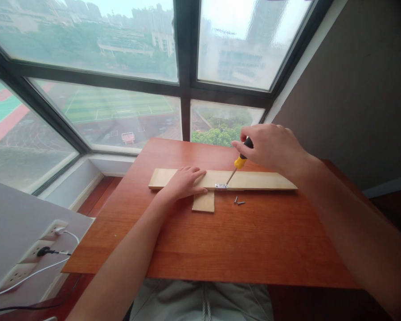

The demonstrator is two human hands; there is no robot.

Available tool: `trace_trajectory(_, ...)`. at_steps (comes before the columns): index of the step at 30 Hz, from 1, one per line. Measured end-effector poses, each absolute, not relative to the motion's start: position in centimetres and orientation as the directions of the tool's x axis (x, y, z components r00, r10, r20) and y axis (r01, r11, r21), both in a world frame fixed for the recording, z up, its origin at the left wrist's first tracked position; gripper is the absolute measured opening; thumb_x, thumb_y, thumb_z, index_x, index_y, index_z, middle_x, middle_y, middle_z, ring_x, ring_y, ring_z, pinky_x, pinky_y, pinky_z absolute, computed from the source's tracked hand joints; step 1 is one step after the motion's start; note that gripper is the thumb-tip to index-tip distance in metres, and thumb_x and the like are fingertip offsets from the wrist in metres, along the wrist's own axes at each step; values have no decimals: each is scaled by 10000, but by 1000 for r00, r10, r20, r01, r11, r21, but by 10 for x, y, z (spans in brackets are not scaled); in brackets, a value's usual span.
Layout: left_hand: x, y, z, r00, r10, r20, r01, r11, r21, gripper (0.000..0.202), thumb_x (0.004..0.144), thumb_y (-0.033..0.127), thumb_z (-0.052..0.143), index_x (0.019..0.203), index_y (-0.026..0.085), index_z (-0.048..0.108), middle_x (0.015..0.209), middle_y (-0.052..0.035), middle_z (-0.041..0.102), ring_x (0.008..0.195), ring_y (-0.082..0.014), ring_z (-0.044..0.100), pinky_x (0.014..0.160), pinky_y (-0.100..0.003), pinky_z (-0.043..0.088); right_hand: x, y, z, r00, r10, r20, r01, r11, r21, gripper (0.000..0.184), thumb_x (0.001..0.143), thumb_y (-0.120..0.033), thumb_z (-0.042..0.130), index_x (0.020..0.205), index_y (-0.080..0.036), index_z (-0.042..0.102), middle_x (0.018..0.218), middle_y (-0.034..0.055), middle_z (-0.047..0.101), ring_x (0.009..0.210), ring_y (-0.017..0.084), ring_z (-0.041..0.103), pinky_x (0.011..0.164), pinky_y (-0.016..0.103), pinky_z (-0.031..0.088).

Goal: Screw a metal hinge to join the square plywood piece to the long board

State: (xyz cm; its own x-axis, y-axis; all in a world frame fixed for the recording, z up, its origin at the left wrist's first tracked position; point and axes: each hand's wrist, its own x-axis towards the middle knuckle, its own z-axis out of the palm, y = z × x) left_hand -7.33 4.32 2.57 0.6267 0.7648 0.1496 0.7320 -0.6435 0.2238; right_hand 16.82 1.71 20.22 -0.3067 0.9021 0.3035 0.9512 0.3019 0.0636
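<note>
My right hand (270, 145) is closed round the black and yellow handle of a screwdriver (241, 160). The tool leans, with its tip at the right end of a small metal hinge (221, 186) on the front edge of a long pale wooden board (257, 179). My left hand (187, 180) lies flat on the board, left of the hinge, fingers stretched out. A short wooden piece (203, 203) sticks out toward me from beneath the board, by my left thumb. Two loose screws (239, 201) lie on the table just in front of the board.
The reddish-brown wooden table (247, 245) reaches to the window frame (185, 102) at the back. At the lower left, wall sockets (36, 252) hold plugs with white and black cables. A dark wall (354, 89) rises on the right.
</note>
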Motion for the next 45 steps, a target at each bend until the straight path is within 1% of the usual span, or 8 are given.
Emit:
trace_trajectory(6, -74, 44, 25, 633, 758, 155, 727, -651, 217, 625, 832, 617, 590, 1339, 256, 532, 1301, -97, 586, 1137, -288, 565, 959, -394, 419, 178, 18, 208, -531, 824, 198, 804, 564, -188, 245, 818, -232, 540, 1041, -208, 639, 1038, 62, 681, 814, 191, 597, 670, 296, 411)
trace_trajectory(13, -74, 43, 26, 627, 763, 159, 733, -647, 209, 628, 823, 614, 601, 1341, 264, 534, 1303, -97, 582, 1138, -292, 565, 964, -398, 418, 169, 19, 197, -277, 892, 356, 960, 275, 58, 320, 900, -468, 487, 867, -216, 681, 786, 74, 672, 697, 229, 592, 596, 333, 361)
trace_trajectory(16, -74, 43, 25, 628, 762, 157, 732, -647, 213, 629, 827, 606, 599, 1351, 266, 528, 1303, -98, 579, 1143, -293, 561, 972, -401, 415, 170, 18, 202, -383, 881, 277, 904, 419, -82, 206, 860, -317, 520, 942, -215, 678, 937, 69, 697, 797, 217, 616, 667, 326, 415)
trace_trajectory(20, -74, 44, 25, 628, 764, 150, 732, -645, 221, 631, 826, 611, 597, 1352, 269, 531, 1301, -100, 581, 1148, -294, 558, 977, -400, 411, 174, 18, 207, -504, 843, 186, 808, 537, -243, 352, 825, -217, 520, 1162, -222, 624, 1092, 56, 692, 913, 210, 622, 763, 315, 450)
trace_trajectory(27, -75, 44, 25, 629, 761, 156, 729, -648, 221, 640, 827, 624, 587, 1353, 264, 532, 1316, -99, 578, 1160, -297, 555, 986, -406, 409, 156, 14, 189, -196, 901, 388, 980, 198, 37, 329, 922, -458, 463, 1042, -200, 628, 856, 109, 681, 732, 257, 612, 609, 337, 380)
trace_trajectory(34, -75, 44, 23, 620, 770, 151, 734, -637, 236, 639, 818, 617, 603, 1355, 279, 535, 1317, -94, 580, 1179, -294, 548, 1004, -405, 407, 162, 15, 184, -393, 835, 384, 841, 495, -218, 320, 820, -211, 489, 1130, -195, 564, 1135, 98, 631, 910, 215, 606, 722, 317, 442)
trace_trajectory(41, -76, 46, 21, 628, 762, 155, 727, -646, 231, 640, 821, 632, 592, 1350, 274, 534, 1322, -94, 579, 1178, -295, 552, 992, -401, 411, 165, 9, 181, -169, 896, 410, 985, 171, 32, 397, 899, -500, 501, 1150, -209, 600, 942, 117, 682, 759, 276, 634, 627, 360, 418)
trace_trajectory(45, -76, 46, 21, 633, 757, 163, 723, -653, 225, 643, 824, 636, 585, 1352, 274, 530, 1328, -92, 575, 1180, -296, 550, 986, -400, 413, 168, 9, 189, -317, 883, 346, 922, 372, -105, 383, 910, -321, 443, 1243, -186, 574, 1179, 128, 653, 951, 272, 636, 734, 366, 466)
